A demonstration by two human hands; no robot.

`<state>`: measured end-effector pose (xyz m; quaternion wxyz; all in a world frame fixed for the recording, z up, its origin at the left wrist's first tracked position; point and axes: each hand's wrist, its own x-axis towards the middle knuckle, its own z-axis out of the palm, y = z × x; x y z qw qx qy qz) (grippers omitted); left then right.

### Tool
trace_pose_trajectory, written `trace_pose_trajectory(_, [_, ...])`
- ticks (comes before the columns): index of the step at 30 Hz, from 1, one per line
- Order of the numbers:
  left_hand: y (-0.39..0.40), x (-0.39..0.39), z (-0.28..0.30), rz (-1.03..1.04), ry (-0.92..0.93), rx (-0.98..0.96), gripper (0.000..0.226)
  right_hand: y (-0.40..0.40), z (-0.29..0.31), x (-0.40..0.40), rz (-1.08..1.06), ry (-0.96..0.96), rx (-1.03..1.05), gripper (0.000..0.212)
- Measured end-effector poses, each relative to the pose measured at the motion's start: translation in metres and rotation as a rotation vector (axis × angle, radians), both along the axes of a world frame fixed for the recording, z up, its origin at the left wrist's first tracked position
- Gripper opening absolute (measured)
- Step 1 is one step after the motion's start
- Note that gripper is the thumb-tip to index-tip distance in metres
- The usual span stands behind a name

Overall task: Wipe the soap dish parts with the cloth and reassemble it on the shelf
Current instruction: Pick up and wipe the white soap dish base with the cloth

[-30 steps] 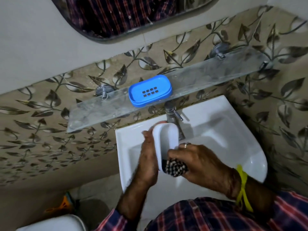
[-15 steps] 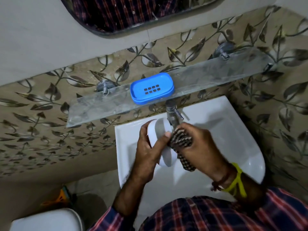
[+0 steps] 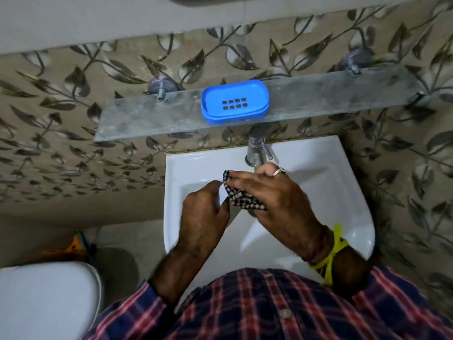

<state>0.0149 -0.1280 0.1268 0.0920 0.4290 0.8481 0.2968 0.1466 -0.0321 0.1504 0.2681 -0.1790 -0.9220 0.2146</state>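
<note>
A blue soap dish tray (image 3: pixel 234 101) with drain slots rests on the glass shelf (image 3: pixel 147 116) above the sink. Over the basin, my left hand (image 3: pixel 203 212) grips the white soap dish part (image 3: pixel 222 193), of which only a small sliver shows between my hands. My right hand (image 3: pixel 272 195) lies flat across it, pressing a black-and-white checked cloth (image 3: pixel 242 197) against the part. Most of the white part is hidden under the cloth and my fingers.
A white sink (image 3: pixel 318 173) sits below the shelf with a metal tap (image 3: pixel 257 150) right behind my right hand. A white toilet lid (image 3: pixel 44 300) is at lower left. The leaf-patterned wall tiles (image 3: pixel 49 119) surround the shelf.
My right hand with the cloth moved across the white part and now covers it, palm down. The white part, plainly visible before, is nearly hidden. The camera tilted down.
</note>
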Motion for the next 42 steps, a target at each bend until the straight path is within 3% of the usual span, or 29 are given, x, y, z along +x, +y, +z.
trace_pose_trajectory(3, [-0.005, 0.003, 0.004, -0.05, 0.036, 0.002, 0.008, -0.003, -0.001, 0.0, -0.06, 0.047, -0.039, 0.051])
trace_pose_trajectory(8, [-0.009, 0.003, 0.008, -0.11, 0.065, 0.129, 0.042, -0.006, 0.0, 0.004, 0.024, -0.022, 0.001, 0.048])
trace_pose_trajectory(11, [-0.013, 0.005, 0.008, -0.124, 0.038, 0.147, 0.049, -0.002, -0.006, 0.014, 0.072, 0.008, -0.008, 0.049])
trace_pose_trajectory(15, [-0.014, 0.004, 0.008, -0.102, 0.018, 0.114, 0.04, 0.003, -0.009, 0.013, -0.051, 0.074, -0.191, 0.051])
trace_pose_trajectory(18, [-0.011, 0.003, 0.012, -0.126, 0.002, 0.07, 0.023, -0.01, -0.003, 0.002, 0.025, 0.074, -0.09, 0.046])
trace_pose_trajectory(20, [-0.011, 0.004, 0.016, -0.127, -0.052, 0.113, 0.026, -0.013, 0.0, -0.001, 0.042, 0.087, -0.051, 0.042])
trace_pose_trajectory(23, [-0.01, 0.006, 0.02, -0.095, -0.011, 0.176, 0.032, -0.008, -0.006, 0.002, 0.01, 0.177, -0.199, 0.044])
trace_pose_trajectory(26, [-0.012, 0.009, 0.02, -0.118, -0.022, 0.26, 0.045, -0.002, -0.013, 0.01, -0.182, 0.209, -0.429, 0.044])
trace_pose_trajectory(28, [-0.011, 0.009, 0.018, -0.113, -0.03, 0.253, 0.035, -0.003, -0.015, 0.011, -0.257, 0.228, -0.526, 0.038])
trace_pose_trajectory(31, [-0.008, 0.009, 0.01, -0.072, -0.124, 0.25, 0.023, -0.01, -0.007, 0.004, -0.188, 0.271, -0.341, 0.041])
trace_pose_trajectory(33, [-0.009, 0.009, 0.011, -0.063, -0.165, 0.355, 0.02, -0.011, -0.006, 0.001, -0.177, 0.29, -0.248, 0.045])
trace_pose_trajectory(36, [-0.012, 0.01, 0.014, -0.057, -0.12, 0.44, 0.017, -0.007, -0.008, 0.003, -0.318, 0.302, -0.414, 0.035])
trace_pose_trajectory(38, [-0.007, 0.011, 0.017, -0.054, -0.171, 0.386, 0.018, -0.004, -0.01, 0.003, -0.37, 0.266, -0.409, 0.024])
trace_pose_trajectory(42, [0.003, 0.014, 0.029, -0.104, -0.064, 0.175, 0.02, -0.001, 0.001, 0.002, -0.336, 0.213, -0.053, 0.024])
